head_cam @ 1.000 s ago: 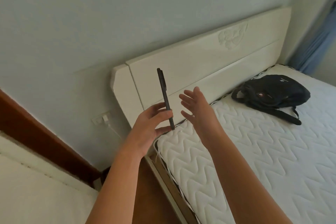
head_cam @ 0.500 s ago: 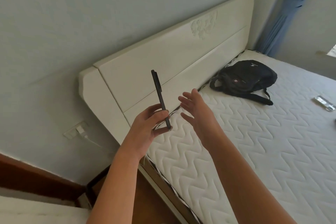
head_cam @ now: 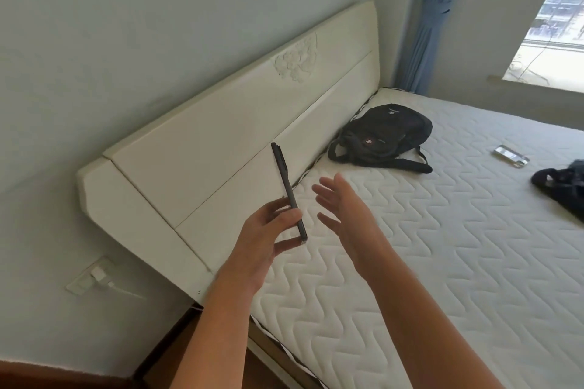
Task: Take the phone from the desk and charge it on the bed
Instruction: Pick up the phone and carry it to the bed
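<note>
My left hand (head_cam: 268,234) grips the lower end of a dark phone (head_cam: 286,181), held edge-on and nearly upright above the near corner of the bed. Just right of it my right hand (head_cam: 344,211) hovers with fingers spread, holding nothing. Below both lies the white quilted mattress (head_cam: 410,246) of the bed, backed by a cream headboard (head_cam: 227,142). Low on the wall at the left, a white charger plug (head_cam: 98,273) sits in a wall socket (head_cam: 83,279), and its thin white cable runs right toward the bed frame.
A black backpack (head_cam: 382,136) lies on the mattress by the headboard. Farther right are a small flat device (head_cam: 511,155) and a dark bundle (head_cam: 561,183) at the frame's edge. A blue curtain (head_cam: 431,19) and a window (head_cam: 551,19) fill the far corner. Wooden floor shows at the lower left.
The view has swung right, bringing in more of the mattress, the curtain and the window. Both hands keep about the same pose, the phone still upright in my left hand.
</note>
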`<state>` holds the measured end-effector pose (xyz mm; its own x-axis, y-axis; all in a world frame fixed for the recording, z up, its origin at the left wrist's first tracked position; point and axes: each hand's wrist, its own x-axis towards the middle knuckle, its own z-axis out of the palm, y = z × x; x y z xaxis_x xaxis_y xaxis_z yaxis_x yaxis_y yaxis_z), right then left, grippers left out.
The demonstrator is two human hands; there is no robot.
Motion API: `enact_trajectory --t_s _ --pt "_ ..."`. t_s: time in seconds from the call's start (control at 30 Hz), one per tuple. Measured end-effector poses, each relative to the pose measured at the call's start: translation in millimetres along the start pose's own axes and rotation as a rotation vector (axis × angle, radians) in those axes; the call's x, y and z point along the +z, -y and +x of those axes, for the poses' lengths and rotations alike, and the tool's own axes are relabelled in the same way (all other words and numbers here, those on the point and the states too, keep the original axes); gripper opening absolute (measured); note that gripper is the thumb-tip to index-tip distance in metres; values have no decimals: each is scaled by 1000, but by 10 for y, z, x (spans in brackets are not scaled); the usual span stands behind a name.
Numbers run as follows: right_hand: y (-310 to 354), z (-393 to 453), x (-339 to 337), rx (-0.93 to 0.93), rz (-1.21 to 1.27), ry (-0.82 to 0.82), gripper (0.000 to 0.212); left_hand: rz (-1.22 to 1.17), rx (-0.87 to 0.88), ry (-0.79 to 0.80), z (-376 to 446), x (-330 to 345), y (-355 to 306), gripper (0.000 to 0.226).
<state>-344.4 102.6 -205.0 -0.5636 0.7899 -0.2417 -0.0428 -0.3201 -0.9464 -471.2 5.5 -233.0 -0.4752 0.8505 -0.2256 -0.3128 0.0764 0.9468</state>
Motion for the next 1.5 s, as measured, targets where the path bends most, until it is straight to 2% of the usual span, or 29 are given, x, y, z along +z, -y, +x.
enact_trajectory --t_s 0.1,0.23,0.43,0.6,0.77,0.9,1.1,1.23,1.5 --pt "12 93 -58 -20 -17 -41 45 17 4 25 188 57 -9 47" --pt "2 345 5 -19 -37 -108 50 71 -2 69 510 0 -42 57" --pt "-150 955 445 22 -27 -220 52 162 -29 148 1170 -475 -119 59" --pt "-362 1550 946 61 -9 -287 54 163 -125 171 1799 -1049 -104 51" --pt "-605 2033 1167 106 -10 -339 57 154 -225 171 2313 -1381 53 37" --pt "-802 2329 1172 142 -10 -368 59 139 -296 133 2605 -1474 279 35" --pt "-1270 2674 1097 213 -26 -332 66 104 -414 55 2940 -1555 729 43" --pt "-1779 2937 1000 276 -30 -325 51 99 -491 5 3153 -1692 1145 46" --pt "-2819 3478 785 371 -43 -279 61 150 -646 -118 3501 -1996 2100 51"
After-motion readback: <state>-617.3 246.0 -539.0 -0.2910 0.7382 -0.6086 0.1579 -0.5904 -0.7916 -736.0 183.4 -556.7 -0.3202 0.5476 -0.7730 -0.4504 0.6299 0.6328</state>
